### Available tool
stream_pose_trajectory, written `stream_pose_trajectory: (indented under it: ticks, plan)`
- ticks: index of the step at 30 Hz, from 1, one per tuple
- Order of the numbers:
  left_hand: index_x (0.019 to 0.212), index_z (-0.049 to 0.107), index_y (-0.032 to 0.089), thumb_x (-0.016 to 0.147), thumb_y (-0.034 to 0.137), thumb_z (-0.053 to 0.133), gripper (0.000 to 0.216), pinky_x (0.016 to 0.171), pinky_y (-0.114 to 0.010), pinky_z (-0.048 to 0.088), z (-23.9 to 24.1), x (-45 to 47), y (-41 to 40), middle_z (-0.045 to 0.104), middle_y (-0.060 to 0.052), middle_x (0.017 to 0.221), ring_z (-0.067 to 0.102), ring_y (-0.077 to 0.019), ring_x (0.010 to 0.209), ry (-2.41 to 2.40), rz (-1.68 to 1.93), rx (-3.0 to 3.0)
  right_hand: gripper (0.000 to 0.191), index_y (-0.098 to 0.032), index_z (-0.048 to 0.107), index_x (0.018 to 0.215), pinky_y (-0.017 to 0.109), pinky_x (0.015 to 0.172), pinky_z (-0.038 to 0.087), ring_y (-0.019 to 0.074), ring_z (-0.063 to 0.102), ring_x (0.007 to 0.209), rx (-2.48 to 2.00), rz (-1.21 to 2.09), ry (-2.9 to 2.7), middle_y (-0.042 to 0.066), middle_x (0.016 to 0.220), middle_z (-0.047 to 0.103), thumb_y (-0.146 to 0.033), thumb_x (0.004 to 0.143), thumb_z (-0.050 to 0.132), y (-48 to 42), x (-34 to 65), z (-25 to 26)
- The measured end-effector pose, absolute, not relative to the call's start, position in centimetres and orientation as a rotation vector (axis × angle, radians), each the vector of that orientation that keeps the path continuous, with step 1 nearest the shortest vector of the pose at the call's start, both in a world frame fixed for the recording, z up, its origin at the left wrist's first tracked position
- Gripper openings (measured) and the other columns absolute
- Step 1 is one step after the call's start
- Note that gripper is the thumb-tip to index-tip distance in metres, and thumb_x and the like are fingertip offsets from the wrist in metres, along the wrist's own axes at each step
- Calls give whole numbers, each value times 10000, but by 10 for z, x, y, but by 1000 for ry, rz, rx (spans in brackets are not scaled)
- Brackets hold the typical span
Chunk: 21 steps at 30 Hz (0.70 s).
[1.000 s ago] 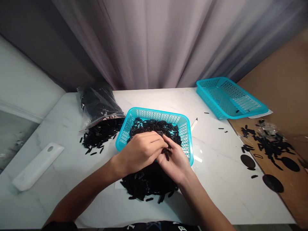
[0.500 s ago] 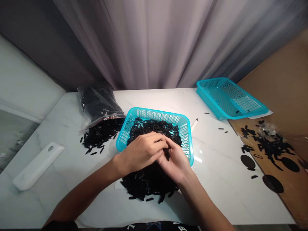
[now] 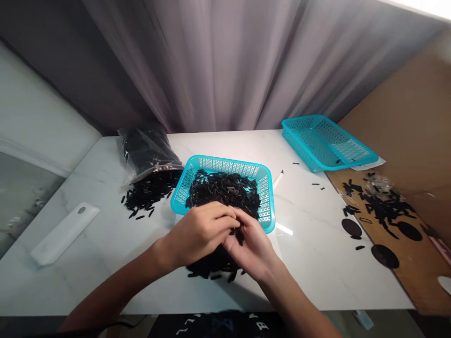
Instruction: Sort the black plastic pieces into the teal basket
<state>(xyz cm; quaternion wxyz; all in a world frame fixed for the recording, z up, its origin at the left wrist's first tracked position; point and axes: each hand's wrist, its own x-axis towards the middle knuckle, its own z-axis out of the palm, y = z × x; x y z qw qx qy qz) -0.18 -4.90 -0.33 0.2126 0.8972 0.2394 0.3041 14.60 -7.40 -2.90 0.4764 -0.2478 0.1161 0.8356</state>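
Observation:
My left hand and my right hand meet over a heap of small black strips lying on the white table just in front of a turquoise basket. Both hands are closed with fingertips touching. A small black strip is pinched between them. The basket is filled with more black strips. The heap is mostly hidden under my hands.
An opened plastic bag spills black strips left of the basket. A second turquoise basket stands at the back right. Black strips and discs lie on brown cardboard at right. A white flat tool lies at left.
The view has shifted a little, so everything sits slightly lower and further left. My hands stay joined over the heap, drawn slightly nearer to me.

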Motion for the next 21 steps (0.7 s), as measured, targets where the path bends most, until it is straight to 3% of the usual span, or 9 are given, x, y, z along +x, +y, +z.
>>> stream_pose_trajectory:
  ticks: [5,9,12,14,15,17,19,21]
  plan:
    - [1139,645,102,936,84,553,223,945,-359,572,-22,-8,-91,693,-120,1110,630,-231,1089,644,761,2625,114,-154,642,754,131,522,532,64,622,567,-676,2032,331,-36,662,643,-138,818,735,-115,141,-41]
    - [1301,560,125,944,204,609,369,1077,-422,494,-41,-16,-105,628,-137,1280,535,-255,1266,741,818,2619,55,-155,658,832,166,507,534,84,637,595,-745,1985,288,-14,724,670,-164,870,696,-123,148,-52]
    - [1256,581,196,944,246,617,317,1042,-433,496,-55,-34,-106,656,-92,1203,578,-229,1186,855,916,2579,79,-129,660,857,176,571,552,92,641,645,-800,1957,171,40,790,677,-150,925,627,-117,163,-59]
    - [1206,600,196,941,280,619,279,1019,-441,500,-64,-49,-106,664,-86,1132,601,-226,1122,940,896,2548,138,-121,644,836,142,521,503,67,592,592,-838,1937,60,30,752,637,-143,958,582,-111,174,-64]
    - [1239,584,185,929,329,637,346,1027,-456,494,-69,-56,-107,648,-105,1172,592,-244,1148,984,859,2533,151,-121,636,840,139,499,482,61,571,574,-861,1928,-4,16,739,618,-150,971,568,-108,178,-67]
    - [1399,476,164,847,491,711,684,1076,-505,460,-79,-67,-109,558,-164,1352,527,-306,1271,1049,743,2512,123,-124,637,912,173,515,497,75,582,604,-917,1901,-152,9,794,626,-203,983,575,-98,184,-74]
    - [1527,313,157,720,646,761,1044,1139,-550,394,-89,-72,-111,413,-207,1510,419,-368,1389,1075,625,2505,187,-138,637,1073,268,629,566,128,646,745,-985,1856,-324,38,968,665,-296,977,606,-84,185,-82]
    - [1573,218,163,617,744,767,1246,1194,-576,305,-98,-73,-112,279,-217,1597,300,-408,1466,1074,532,2510,292,-154,615,1197,370,773,587,190,670,920,-1061,1796,-514,78,1142,656,-336,969,616,-66,182,-89]
